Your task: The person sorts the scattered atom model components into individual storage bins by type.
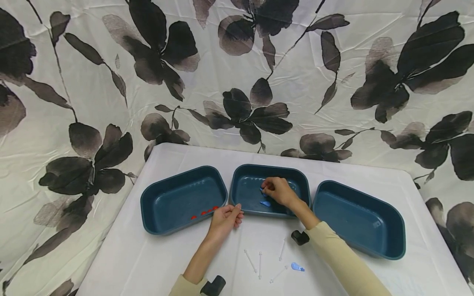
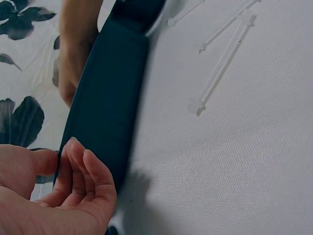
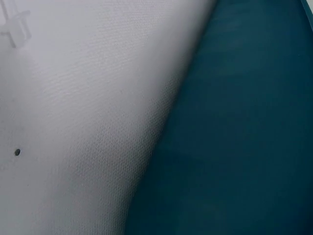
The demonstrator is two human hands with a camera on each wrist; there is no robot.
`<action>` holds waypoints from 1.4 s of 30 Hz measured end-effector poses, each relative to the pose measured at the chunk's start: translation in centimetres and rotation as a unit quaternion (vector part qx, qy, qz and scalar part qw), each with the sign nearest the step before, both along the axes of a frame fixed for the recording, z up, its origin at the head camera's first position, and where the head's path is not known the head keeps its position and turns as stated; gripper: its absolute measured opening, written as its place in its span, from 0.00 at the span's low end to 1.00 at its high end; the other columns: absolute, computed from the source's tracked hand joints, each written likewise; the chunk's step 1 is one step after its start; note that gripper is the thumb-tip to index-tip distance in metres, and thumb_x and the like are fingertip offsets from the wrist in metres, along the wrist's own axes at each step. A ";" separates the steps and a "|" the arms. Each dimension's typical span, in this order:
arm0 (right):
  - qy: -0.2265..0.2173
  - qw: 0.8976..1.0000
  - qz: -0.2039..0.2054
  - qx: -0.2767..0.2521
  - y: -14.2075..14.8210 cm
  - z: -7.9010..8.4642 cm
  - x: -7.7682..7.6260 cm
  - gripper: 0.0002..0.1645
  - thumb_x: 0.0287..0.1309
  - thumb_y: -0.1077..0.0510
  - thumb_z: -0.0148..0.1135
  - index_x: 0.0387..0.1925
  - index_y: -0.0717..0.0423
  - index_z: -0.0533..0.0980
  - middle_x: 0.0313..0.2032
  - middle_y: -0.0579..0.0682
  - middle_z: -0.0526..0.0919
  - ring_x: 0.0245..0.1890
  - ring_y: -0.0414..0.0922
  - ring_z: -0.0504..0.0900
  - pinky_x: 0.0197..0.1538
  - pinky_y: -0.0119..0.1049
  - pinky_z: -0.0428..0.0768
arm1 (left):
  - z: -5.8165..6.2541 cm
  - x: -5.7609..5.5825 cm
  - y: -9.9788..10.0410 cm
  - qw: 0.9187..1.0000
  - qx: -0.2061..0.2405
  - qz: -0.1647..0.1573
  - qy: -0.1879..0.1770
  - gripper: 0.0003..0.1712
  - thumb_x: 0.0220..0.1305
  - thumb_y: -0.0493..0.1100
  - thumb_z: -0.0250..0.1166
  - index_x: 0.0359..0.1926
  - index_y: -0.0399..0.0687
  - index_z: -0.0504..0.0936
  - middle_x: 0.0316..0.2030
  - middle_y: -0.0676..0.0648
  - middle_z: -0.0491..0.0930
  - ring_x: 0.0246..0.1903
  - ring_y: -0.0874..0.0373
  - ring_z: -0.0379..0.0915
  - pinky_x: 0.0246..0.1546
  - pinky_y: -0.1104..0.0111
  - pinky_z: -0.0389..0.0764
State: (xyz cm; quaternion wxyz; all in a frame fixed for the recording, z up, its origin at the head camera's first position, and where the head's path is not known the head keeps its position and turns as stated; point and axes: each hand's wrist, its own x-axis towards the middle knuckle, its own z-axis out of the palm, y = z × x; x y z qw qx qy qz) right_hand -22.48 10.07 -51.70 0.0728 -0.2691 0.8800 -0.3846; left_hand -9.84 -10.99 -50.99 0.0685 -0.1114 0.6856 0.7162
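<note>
My left hand pinches the front left corner rim of the middle teal bin. In the left wrist view, the thumb and fingers of the left hand close on the edge of the bin. Inside that bin, my right hand pinches a small blue piece with its fingertips, close over the bin floor. Another blue piece, drop-shaped, lies on the floor just below. The right wrist view shows a bin's teal wall but no hand.
On the white table are several clear sticks with knobbed ends and one blue drop-shaped piece. Small red pieces lie along the front of the left bin. A right bin stands by my right forearm.
</note>
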 end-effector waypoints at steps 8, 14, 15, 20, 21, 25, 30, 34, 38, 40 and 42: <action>0.018 1.000 -0.003 -0.011 0.6 0.3 0.7 0.04 0.64 0.72 0.65 0.40 0.68 0.82 0.33 0.56 0.86 0.32 0.46 0.84 0.39 0.40 0.85 | -0.2 -0.1 0.0 1.000 -0.002 0.004 0.000 0.18 0.77 0.42 0.60 0.39 0.26 0.82 0.28 0.43 0.82 0.25 0.61 0.74 0.26 0.76 0.76; 0.024 0.999 -0.019 -0.011 1.3 0.4 1.5 0.03 0.65 0.69 0.65 0.39 0.66 0.82 0.32 0.52 0.85 0.31 0.41 0.81 0.37 0.34 0.82 | -0.2 -0.1 0.0 1.000 0.001 0.002 0.000 0.18 0.77 0.42 0.61 0.40 0.26 0.82 0.29 0.42 0.83 0.26 0.60 0.75 0.27 0.76 0.77; 0.023 0.999 -0.021 -0.013 1.4 0.5 1.7 0.03 0.65 0.69 0.65 0.39 0.66 0.82 0.32 0.52 0.85 0.31 0.41 0.81 0.37 0.34 0.82 | -0.2 0.0 0.0 1.000 0.001 0.001 0.001 0.19 0.77 0.43 0.60 0.40 0.26 0.81 0.29 0.43 0.83 0.26 0.60 0.74 0.27 0.76 0.77; 0.026 0.999 -0.021 -0.029 2.0 1.1 2.7 0.03 0.66 0.68 0.66 0.39 0.66 0.82 0.32 0.51 0.85 0.30 0.40 0.81 0.36 0.34 0.81 | -0.3 0.0 -0.1 1.000 -0.003 -0.002 0.005 0.19 0.78 0.43 0.59 0.40 0.26 0.81 0.29 0.45 0.83 0.26 0.59 0.74 0.27 0.75 0.77; 0.028 0.999 -0.021 -0.032 2.2 1.2 2.9 0.03 0.66 0.68 0.65 0.39 0.66 0.82 0.32 0.51 0.85 0.30 0.40 0.80 0.36 0.34 0.81 | -0.2 0.0 -0.1 1.000 -0.003 -0.001 0.003 0.19 0.78 0.43 0.59 0.40 0.26 0.81 0.29 0.45 0.83 0.26 0.59 0.74 0.27 0.75 0.77; 0.022 0.998 -0.031 -0.045 2.7 1.6 3.6 0.03 0.66 0.66 0.66 0.40 0.65 0.82 0.33 0.50 0.85 0.31 0.41 0.81 0.37 0.34 0.82 | 0.0 0.0 0.1 1.000 -0.002 0.003 -0.002 0.18 0.77 0.43 0.60 0.40 0.27 0.82 0.30 0.43 0.83 0.26 0.60 0.75 0.28 0.75 0.78; 0.021 0.997 -0.048 -0.063 3.3 1.8 4.5 0.04 0.66 0.66 0.66 0.41 0.63 0.81 0.35 0.51 0.85 0.35 0.45 0.84 0.41 0.37 0.85 | 0.0 0.0 0.1 1.000 -0.003 0.003 -0.002 0.19 0.77 0.43 0.60 0.41 0.26 0.81 0.30 0.42 0.83 0.26 0.60 0.75 0.28 0.75 0.78; 0.030 0.994 -0.064 -0.079 3.8 2.0 5.2 0.04 0.66 0.67 0.67 0.42 0.63 0.81 0.36 0.51 0.85 0.36 0.47 0.85 0.43 0.39 0.86 | -0.3 -0.1 0.1 1.000 -0.004 0.000 0.002 0.19 0.78 0.43 0.59 0.41 0.25 0.81 0.31 0.42 0.83 0.27 0.59 0.75 0.28 0.74 0.79; 0.027 0.991 -0.092 -0.093 4.4 2.0 6.0 0.05 0.65 0.66 0.68 0.42 0.62 0.82 0.35 0.50 0.85 0.37 0.45 0.84 0.43 0.37 0.85 | -0.4 -0.1 0.2 1.000 -0.006 0.002 -0.002 0.19 0.78 0.43 0.60 0.41 0.25 0.81 0.30 0.42 0.83 0.27 0.58 0.75 0.28 0.73 0.79; 0.019 0.989 -0.107 -0.103 4.7 2.0 6.4 0.06 0.65 0.65 0.68 0.43 0.62 0.82 0.35 0.49 0.86 0.37 0.45 0.84 0.43 0.35 0.85 | -0.3 -0.1 0.2 1.000 -0.007 0.005 -0.004 0.19 0.77 0.43 0.60 0.41 0.26 0.81 0.30 0.43 0.83 0.27 0.58 0.75 0.28 0.73 0.79; 0.007 0.986 -0.123 -0.114 5.0 2.0 6.8 0.06 0.65 0.65 0.68 0.43 0.62 0.83 0.36 0.49 0.86 0.38 0.45 0.84 0.43 0.33 0.85 | -0.2 0.0 0.2 1.000 -0.006 0.008 -0.008 0.19 0.77 0.44 0.61 0.41 0.26 0.82 0.30 0.43 0.83 0.27 0.59 0.75 0.29 0.73 0.79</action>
